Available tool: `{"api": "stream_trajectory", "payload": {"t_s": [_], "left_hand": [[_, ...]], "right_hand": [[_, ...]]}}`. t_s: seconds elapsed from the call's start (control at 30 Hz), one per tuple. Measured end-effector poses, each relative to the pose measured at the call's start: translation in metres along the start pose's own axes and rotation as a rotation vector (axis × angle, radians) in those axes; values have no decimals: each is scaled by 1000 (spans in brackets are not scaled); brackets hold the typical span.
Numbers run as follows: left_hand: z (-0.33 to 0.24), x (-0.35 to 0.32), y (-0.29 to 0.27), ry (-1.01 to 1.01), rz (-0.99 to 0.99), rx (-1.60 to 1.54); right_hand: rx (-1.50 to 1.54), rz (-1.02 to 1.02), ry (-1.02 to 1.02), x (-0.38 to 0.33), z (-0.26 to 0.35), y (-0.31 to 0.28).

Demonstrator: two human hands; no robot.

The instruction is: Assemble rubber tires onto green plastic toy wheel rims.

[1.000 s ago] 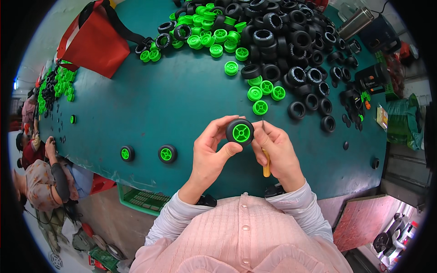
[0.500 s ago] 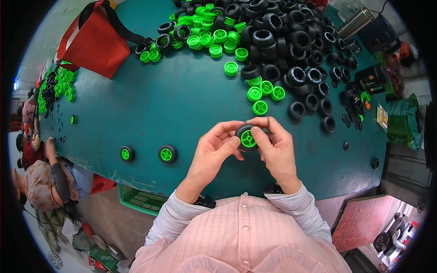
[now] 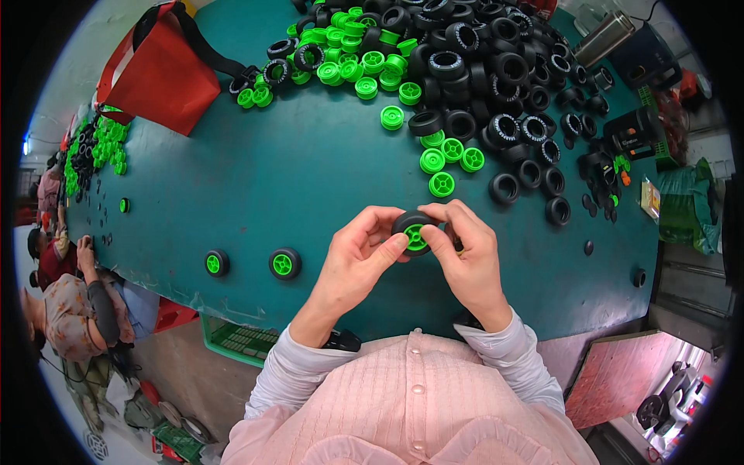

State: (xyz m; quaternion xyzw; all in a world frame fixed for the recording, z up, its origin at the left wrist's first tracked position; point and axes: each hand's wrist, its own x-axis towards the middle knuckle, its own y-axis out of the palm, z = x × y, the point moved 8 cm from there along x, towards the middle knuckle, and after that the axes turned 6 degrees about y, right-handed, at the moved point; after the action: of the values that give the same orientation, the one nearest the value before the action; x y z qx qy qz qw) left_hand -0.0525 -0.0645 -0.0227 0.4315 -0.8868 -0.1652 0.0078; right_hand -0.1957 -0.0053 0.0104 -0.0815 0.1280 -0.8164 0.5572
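Note:
Between my two hands is a toy wheel (image 3: 414,233), a black tyre around a bright green spoked rim. My left hand (image 3: 366,249) grips its left side, thumb on the front face. On the other side my right hand (image 3: 463,249) holds it too, with the thumb pressed near the green hub. The fingers behind the tyre are partly hidden. Two wheels with tyres on, one (image 3: 284,264) nearer me and one (image 3: 217,263) farther left, rest on the green table (image 3: 325,167). Loose green rims (image 3: 442,184) lie just beyond my hands.
A big heap of black tyres (image 3: 511,70) and green rims (image 3: 353,46) covers the far side. At the far left stands a red bag (image 3: 167,77); a metal flask (image 3: 604,39) is at the far right. Other people (image 3: 77,306) sit along the left edge. A green crate (image 3: 240,341) is below the table.
The wheel in my hands has shifted slightly left and tipped, showing more of the tyre's tread. My right thumb has moved a little with it.

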Motion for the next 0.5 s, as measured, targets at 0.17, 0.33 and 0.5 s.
{"api": "stream_trajectory", "payload": {"t_s": [0.17,0.33,0.5], "left_hand": [[-4,3,-9,-16,-73,-9],[-10,2,-1,81,-42,68],[3,1,3,-64,-6,-149]], "right_hand": [[29,58,76,1,1,3],[246,85,168,-5,-18,8],[-198,-107,-295,-7,16,-2]]}}
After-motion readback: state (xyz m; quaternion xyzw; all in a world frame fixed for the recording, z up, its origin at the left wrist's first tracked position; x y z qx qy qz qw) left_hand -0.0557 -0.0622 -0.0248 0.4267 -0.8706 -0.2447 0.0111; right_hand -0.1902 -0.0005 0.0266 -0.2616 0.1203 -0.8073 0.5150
